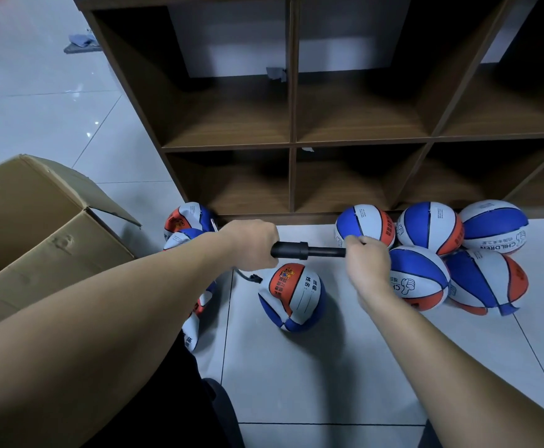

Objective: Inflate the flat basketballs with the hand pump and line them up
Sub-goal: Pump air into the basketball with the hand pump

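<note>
The hand pump [308,250] was held level above the floor [296,367], its black barrel gripped in the left hand [251,244] and its handle end hidden inside the right hand [366,261], whose fingers [356,240] were curled tight around it. A short hose [246,275] ran down from the barrel to the ball being filled [291,297], which sat on the floor just below the pump and looked only partly firm, creased near its base.

That ball would likely be light and soft, apt to roll or tip while the hose tugged at it; once full, a grip across its sides with both palms would suit best. The pump looked stiff and plastic, easy to hold at both ends.

Five round balls [432,227] were clustered to the right, close against the shelf unit [293,124] and touching the right wrist. Flatter balls [188,218] lay to the left beside a cardboard box [38,221], leaving little free room for a row.
</note>
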Demonstrator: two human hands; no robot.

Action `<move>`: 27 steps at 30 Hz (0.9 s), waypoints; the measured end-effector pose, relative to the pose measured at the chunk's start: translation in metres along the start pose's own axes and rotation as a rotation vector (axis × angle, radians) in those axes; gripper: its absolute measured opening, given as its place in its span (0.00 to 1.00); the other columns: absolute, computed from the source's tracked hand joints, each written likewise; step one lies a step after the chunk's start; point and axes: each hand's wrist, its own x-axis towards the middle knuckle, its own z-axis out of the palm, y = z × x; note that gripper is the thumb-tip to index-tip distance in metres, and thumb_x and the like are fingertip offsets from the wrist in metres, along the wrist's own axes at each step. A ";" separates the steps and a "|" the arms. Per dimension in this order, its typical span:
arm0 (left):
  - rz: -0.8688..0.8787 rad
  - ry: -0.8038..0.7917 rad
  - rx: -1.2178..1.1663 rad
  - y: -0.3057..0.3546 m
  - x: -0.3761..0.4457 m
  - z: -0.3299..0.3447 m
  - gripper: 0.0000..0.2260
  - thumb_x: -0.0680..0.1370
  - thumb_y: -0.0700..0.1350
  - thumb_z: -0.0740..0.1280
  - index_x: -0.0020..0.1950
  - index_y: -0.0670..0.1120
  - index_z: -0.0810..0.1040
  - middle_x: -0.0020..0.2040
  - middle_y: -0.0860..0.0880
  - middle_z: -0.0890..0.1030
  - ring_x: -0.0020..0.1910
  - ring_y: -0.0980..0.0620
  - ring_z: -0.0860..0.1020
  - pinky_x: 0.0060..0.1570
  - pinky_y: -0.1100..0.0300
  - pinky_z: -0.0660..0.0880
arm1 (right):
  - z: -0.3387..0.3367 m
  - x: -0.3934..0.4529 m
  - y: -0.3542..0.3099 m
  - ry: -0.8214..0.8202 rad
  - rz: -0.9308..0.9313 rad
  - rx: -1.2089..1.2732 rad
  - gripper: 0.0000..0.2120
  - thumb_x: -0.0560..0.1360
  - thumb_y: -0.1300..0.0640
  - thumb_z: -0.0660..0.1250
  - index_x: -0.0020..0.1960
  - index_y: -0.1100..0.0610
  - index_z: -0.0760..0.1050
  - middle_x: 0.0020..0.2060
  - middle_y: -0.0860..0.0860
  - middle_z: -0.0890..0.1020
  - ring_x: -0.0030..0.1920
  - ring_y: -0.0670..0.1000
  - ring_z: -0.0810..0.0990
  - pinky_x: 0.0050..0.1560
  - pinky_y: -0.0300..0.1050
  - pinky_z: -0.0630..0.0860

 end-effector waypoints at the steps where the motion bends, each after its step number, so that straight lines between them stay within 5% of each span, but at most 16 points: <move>1: -0.017 -0.017 -0.002 -0.005 0.000 0.000 0.06 0.78 0.50 0.69 0.42 0.52 0.78 0.37 0.50 0.81 0.37 0.49 0.79 0.36 0.55 0.76 | -0.005 0.005 0.003 0.022 0.041 0.032 0.18 0.76 0.60 0.64 0.33 0.52 0.58 0.28 0.49 0.60 0.35 0.55 0.58 0.36 0.50 0.56; 8: -0.021 0.003 0.024 -0.005 0.000 0.005 0.04 0.79 0.51 0.68 0.46 0.53 0.78 0.39 0.50 0.81 0.38 0.49 0.80 0.37 0.55 0.77 | -0.007 0.008 0.006 0.099 0.122 0.102 0.16 0.74 0.60 0.62 0.33 0.53 0.57 0.30 0.50 0.60 0.36 0.55 0.58 0.37 0.53 0.58; 27: 0.007 0.098 0.015 0.029 -0.005 0.008 0.07 0.78 0.52 0.68 0.42 0.51 0.78 0.36 0.50 0.81 0.35 0.47 0.81 0.37 0.53 0.82 | 0.035 -0.027 -0.010 0.074 -0.049 0.054 0.16 0.79 0.59 0.61 0.34 0.55 0.61 0.29 0.51 0.66 0.33 0.54 0.64 0.34 0.48 0.61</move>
